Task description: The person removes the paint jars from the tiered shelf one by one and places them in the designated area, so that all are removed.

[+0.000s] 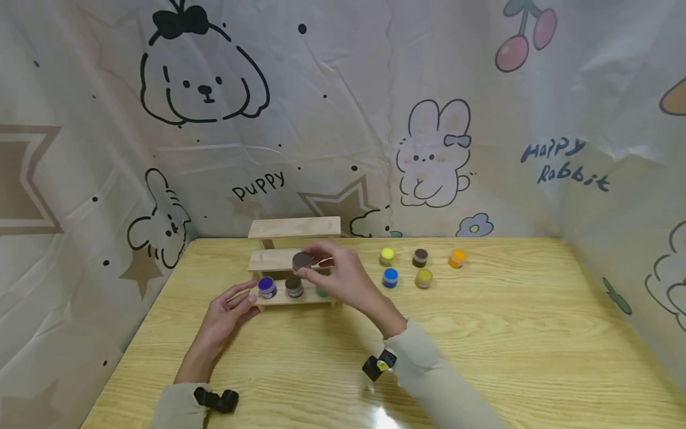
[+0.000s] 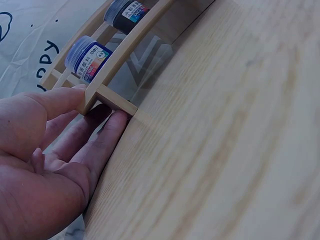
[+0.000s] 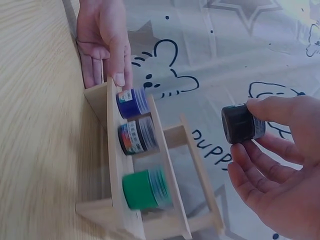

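A small three-step wooden rack (image 1: 295,227) stands near the back of the table. My right hand (image 1: 345,277) pinches a dark paint jar (image 3: 239,124) between thumb and fingers, raised in front of the middle step. On the lowest step stand a purple-blue jar (image 1: 267,287), a black jar (image 1: 293,286) and a green jar (image 3: 142,189); the right hand partly covers the green one in the head view. My left hand (image 1: 222,319) grips the left end of the lowest step, its thumb on the corner and fingers underneath (image 2: 102,132).
Right of the rack, several paint jars stand on the table (image 1: 482,322): yellow (image 1: 387,257), dark brown (image 1: 420,257), orange (image 1: 457,258), blue (image 1: 390,277) and ochre (image 1: 424,278). A printed cloth (image 1: 332,131) hangs behind the table and along its sides.
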Action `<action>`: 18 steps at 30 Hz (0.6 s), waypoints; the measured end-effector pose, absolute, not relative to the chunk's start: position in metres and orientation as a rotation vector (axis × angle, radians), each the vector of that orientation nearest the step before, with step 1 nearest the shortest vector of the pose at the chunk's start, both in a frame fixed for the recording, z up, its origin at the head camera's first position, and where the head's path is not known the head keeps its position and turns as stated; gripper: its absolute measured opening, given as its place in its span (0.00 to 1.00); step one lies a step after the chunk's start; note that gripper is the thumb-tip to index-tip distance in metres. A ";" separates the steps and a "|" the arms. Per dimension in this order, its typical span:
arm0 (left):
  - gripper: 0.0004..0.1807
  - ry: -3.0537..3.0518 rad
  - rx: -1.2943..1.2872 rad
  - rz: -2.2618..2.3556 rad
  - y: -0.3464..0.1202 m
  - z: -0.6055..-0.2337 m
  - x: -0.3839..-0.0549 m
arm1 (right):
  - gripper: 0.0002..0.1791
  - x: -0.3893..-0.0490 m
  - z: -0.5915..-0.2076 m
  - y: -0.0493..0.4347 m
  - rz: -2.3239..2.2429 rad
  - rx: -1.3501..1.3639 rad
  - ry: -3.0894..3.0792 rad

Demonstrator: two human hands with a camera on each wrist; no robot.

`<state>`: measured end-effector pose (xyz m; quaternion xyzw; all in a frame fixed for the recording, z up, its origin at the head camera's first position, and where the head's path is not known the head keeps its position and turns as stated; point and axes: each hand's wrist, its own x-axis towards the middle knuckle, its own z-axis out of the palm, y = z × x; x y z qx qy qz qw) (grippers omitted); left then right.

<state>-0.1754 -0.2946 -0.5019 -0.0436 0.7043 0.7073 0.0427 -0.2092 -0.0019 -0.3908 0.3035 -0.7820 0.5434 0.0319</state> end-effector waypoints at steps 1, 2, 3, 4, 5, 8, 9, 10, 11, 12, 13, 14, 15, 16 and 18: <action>0.29 2.153 -0.135 2.163 -0.294 -0.502 -0.175 | 0.18 -0.208 -0.391 0.002 1.676 0.935 -2.399; 0.29 2.154 -0.136 2.161 -0.294 -0.502 -0.176 | 0.18 -0.207 -0.390 0.006 1.674 0.932 -2.395; 0.29 2.156 -0.138 2.158 -0.294 -0.501 -0.175 | 0.17 -0.206 -0.390 0.010 1.666 0.927 -2.393; 0.29 2.161 -0.139 2.152 -0.294 -0.500 -0.175 | 0.17 -0.205 -0.389 0.013 1.658 0.921 -2.391; 0.29 2.166 -0.140 2.147 -0.294 -0.500 -0.175 | 0.17 -0.204 -0.388 0.017 1.649 0.914 -2.391; 0.29 2.186 -0.147 2.133 -0.295 -0.497 -0.174 | 0.18 -0.201 -0.387 0.026 1.620 0.901 -2.384; 0.29 2.188 -0.148 2.132 -0.295 -0.497 -0.173 | 0.18 -0.200 -0.386 0.029 1.617 0.898 -2.380; 0.29 2.189 -0.150 2.132 -0.295 -0.496 -0.173 | 0.18 -0.199 -0.386 0.032 1.616 0.899 -2.375; 0.29 2.188 -0.152 2.133 -0.295 -0.496 -0.173 | 0.18 -0.198 -0.386 0.035 1.616 0.897 -2.371; 0.29 2.187 -0.152 2.135 -0.295 -0.496 -0.173 | 0.18 -0.196 -0.386 0.039 1.615 0.891 -2.369; 0.29 2.183 -0.149 2.136 -0.295 -0.496 -0.173 | 0.18 -0.195 -0.386 0.043 1.614 0.886 -2.366; 0.29 2.180 -0.147 2.135 -0.295 -0.497 -0.173 | 0.19 -0.194 -0.386 0.047 1.609 0.879 -2.364; 0.29 2.176 -0.148 2.134 -0.294 -0.497 -0.173 | 0.19 -0.193 -0.386 0.052 1.603 0.868 -2.363; 0.29 2.175 -0.146 2.132 -0.294 -0.497 -0.173 | 0.19 -0.192 -0.386 0.057 1.594 0.861 -2.360; 0.29 2.173 -0.139 2.128 -0.293 -0.498 -0.173 | 0.20 -0.190 -0.387 0.067 1.575 0.840 -2.358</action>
